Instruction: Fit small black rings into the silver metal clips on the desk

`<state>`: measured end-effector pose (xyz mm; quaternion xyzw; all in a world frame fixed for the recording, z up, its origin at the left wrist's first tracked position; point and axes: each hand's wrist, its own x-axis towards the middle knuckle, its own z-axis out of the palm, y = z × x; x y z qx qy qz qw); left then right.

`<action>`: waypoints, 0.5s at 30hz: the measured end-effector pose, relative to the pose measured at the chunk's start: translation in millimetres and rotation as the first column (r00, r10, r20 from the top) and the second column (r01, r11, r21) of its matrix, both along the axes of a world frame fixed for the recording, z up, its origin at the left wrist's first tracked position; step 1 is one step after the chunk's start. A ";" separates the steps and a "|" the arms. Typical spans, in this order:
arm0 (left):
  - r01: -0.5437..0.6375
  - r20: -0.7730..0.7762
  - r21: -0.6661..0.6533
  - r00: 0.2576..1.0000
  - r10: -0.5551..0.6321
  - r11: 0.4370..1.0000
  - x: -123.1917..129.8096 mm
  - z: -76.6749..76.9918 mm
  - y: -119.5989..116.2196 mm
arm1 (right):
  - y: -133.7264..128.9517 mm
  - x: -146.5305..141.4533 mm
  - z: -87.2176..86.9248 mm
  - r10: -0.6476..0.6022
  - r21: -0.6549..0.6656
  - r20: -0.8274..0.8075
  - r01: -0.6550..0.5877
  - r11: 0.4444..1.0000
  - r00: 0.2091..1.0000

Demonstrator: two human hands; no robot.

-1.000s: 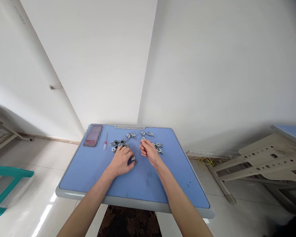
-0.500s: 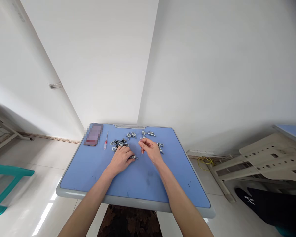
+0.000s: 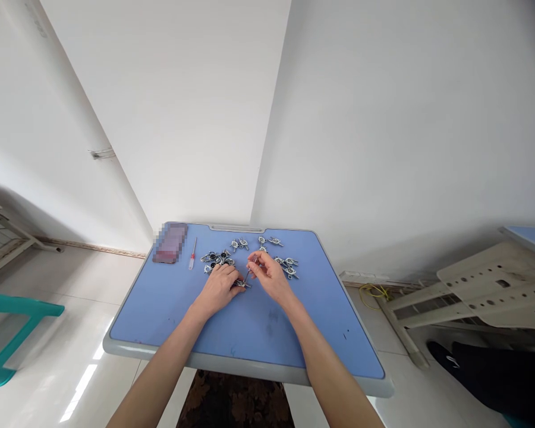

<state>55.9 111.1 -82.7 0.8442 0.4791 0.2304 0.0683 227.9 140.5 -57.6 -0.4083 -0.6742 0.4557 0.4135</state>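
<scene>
One screwdriver (image 3: 191, 260) lies left on the desk (image 3: 249, 327), and mid-desk the left hand (image 3: 218, 289), fingers curled, grips a metal part (image 3: 242, 283), apparently steadying it for the slim tool (image 3: 248, 274) pinched in the right hand (image 3: 270, 277), fingertips closed.

1 forward-and-down head view

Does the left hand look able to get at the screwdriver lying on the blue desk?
Probably yes, if it first lets go: the left hand seems to be gripping a metal fitting, but the screwdriver lies uncovered and close by, with the clustered fittings only beside it.
</scene>
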 end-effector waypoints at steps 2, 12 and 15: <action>0.000 0.001 -0.001 1.000 0.000 1.000 -0.1 -0.2 0.2 | -0.4 0.4 0.8 -0.003 0.024 0.017 0.003 1.000 1.000; -0.015 0.005 -0.005 1.000 0.015 1.000 -0.3 -1.4 0.9 | -4.4 1.4 8.1 0.025 0.188 0.174 -0.058 0.980 0.984; -0.033 0.005 -0.012 0.999 0.033 0.999 0.2 -1.9 1.3 | -6.5 1.5 8.0 0.034 0.224 0.167 -0.072 0.972 0.985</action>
